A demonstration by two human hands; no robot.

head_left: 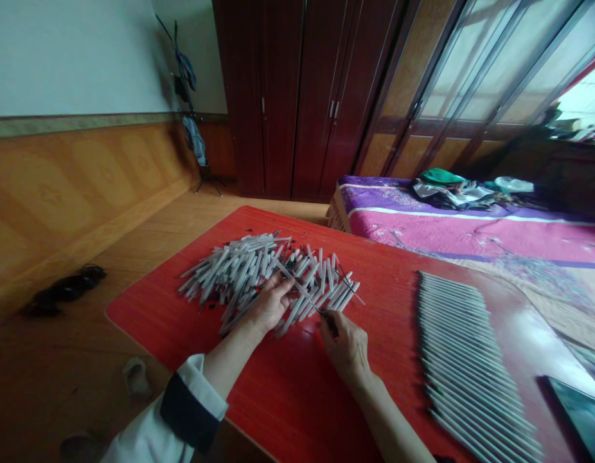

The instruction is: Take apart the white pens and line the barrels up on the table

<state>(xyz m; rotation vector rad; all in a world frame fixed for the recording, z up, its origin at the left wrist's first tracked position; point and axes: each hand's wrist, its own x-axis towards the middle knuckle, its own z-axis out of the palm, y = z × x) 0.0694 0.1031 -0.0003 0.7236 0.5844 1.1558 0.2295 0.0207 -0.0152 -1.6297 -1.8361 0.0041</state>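
Note:
My left hand [271,305] is closed on a thin grey-white tube [300,287], held slantwise just above a loose pile of similar tubes [247,260]. At the tube's near end, the fingers of my right hand [346,342] are pinched together. A dark, thin tip shows there, but I cannot make out whether it belongs to the tube or is a separate piece. Small black bits are scattered among the pile, and a thin dark rod [348,283] lies across its right side. To the right, many tubes lie side by side in a neat row [471,360], their dark ends facing left.
Everything lies on a red table [384,276] with rounded corners. A dark phone-like device [577,408] rests at its right edge. Behind stands a bed [423,225] with a purple and pink cover. Slippers [137,378] and a black bundle [66,289] are on the floor at left.

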